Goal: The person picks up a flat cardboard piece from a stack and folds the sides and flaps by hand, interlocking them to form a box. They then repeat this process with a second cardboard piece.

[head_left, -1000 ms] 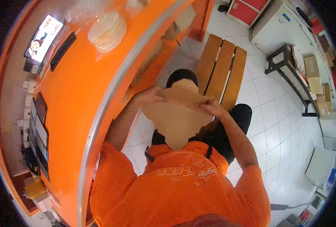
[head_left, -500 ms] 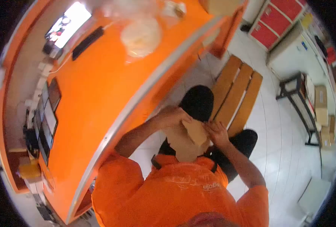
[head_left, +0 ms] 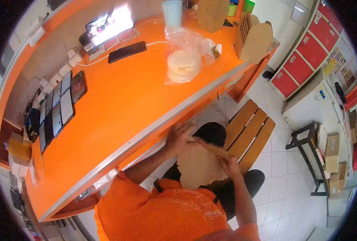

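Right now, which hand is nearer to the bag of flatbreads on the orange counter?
Left. The left hand grips the brown cardboard piece just below the counter edge, closer to the bag of flatbreads; the right hand holds the piece's far side, farther off.

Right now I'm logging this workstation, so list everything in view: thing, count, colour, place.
counter: one, orange, upper left
flat cardboard piece: one, brown, on the lap, held by both hands
bag of flat round breads: one, clear with pale contents, on the counter
folded cardboard boxes: several, brown, far end of the counter
cup: one, pale blue, back of the counter
lit screen: one, by the wall
dark phones: several, in a row at left
bench: one, wooden, under the person
lockers: several, red, at right
left hand: on the cardboard's top edge
right hand: on its right edge
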Available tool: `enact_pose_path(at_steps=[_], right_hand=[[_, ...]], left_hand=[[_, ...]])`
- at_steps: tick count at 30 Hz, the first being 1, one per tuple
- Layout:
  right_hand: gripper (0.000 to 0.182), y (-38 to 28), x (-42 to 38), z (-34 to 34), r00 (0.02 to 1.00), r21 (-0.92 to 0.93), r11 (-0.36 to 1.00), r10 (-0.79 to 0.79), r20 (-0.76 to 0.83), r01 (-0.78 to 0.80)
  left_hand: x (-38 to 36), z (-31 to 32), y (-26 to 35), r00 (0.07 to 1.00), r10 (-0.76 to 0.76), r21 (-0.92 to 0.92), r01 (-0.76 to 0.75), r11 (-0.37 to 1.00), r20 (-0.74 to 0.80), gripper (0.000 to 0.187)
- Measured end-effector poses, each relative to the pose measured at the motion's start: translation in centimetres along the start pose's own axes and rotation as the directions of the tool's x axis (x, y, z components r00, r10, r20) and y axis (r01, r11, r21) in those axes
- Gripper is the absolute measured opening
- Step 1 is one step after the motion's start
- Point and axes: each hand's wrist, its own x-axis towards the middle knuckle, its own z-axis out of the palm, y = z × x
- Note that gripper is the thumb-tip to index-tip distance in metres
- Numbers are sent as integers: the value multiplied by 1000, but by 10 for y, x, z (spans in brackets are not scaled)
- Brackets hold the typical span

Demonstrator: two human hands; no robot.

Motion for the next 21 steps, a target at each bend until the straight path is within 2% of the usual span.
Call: enact_pose_path(at_steps=[1, 2, 3, 5, 7, 8, 9, 10, 11, 12, 13, 14, 15, 17, 18, 20, 21], right_hand=[[27, 24, -3, 12, 994, 6, 994, 108, -10, -108], [27, 29, -7, 17, 987, 122, 982, 151, -50, -144], [27, 35, -11, 23, 977, 238, 957, 193, -89, -167], [30, 10, -25, 20, 953, 627, 779, 195, -231, -8], [34, -12, -31, 14, 945, 774, 629, 291, -150, -70], [36, -20, -37, 11, 932, 835, 540, 348, -106, -107], [45, -24, -43, 8, 907, 837, 485, 420, 33, -255], [47, -25, -47, 8, 917, 848, 457, 391, 80, -269], [50, -25, -54, 11, 923, 858, 426, 363, 129, -288], [56, -16, -50, 19, 909, 850, 466, 415, 34, -245], [64, -29, -43, -2, 904, 901, 399, 427, -16, -172], [64, -32, -40, -16, 878, 892, 433, 469, -97, -132], [64, -30, -32, -27, 849, 876, 475, 495, -187, -84], [63, -16, -15, -46, 956, 657, 729, 291, -42, -193], [63, -10, -8, -52, 978, 516, 832, 200, 65, -205], [72, -6, 16, -54, 923, 423, 834, 239, 300, -354], [76, -6, 24, -53, 874, 360, 835, 260, 411, -417]], left_hand=[[-6, -2, 6, 977, -72, -15, 71, 997, -198, 62], [-14, 0, 11, 912, -143, -47, 136, 990, -385, 66], [-21, 9, 5, 921, -236, -238, 165, 957, -309, 65], [-36, 27, -9, 933, -349, -524, 255, 812, -87, 62], [-39, 17, -6, 913, -361, -624, 396, 674, 189, 60], [-38, 18, -18, 915, -294, -613, 403, 679, 276, 58], [-36, 19, -29, 906, -223, -601, 408, 687, 360, 56], [-29, 27, -55, 921, -112, -580, 325, 747, 372, 54], [-19, 17, -50, 902, -63, -640, 352, 683, 428, 52], [-5, -1, -38, 879, -12, -689, 382, 616, 476, 50], [8, -19, -23, 819, -48, -639, 481, 601, 572, 49], [14, -27, -13, 744, -86, -573, 578, 581, 662, 48], [19, -20, -17, 743, -29, -558, 526, 642, 668, 49], [30, -5, -28, 740, 82, -531, 395, 750, 667, 51], [34, 3, -34, 729, 118, -546, 385, 744, 674, 52], [41, 14, -42, 708, 190, -581, 362, 729, 680, 52], [44, 17, -45, 707, 170, -545, 345, 764, 686, 53]])
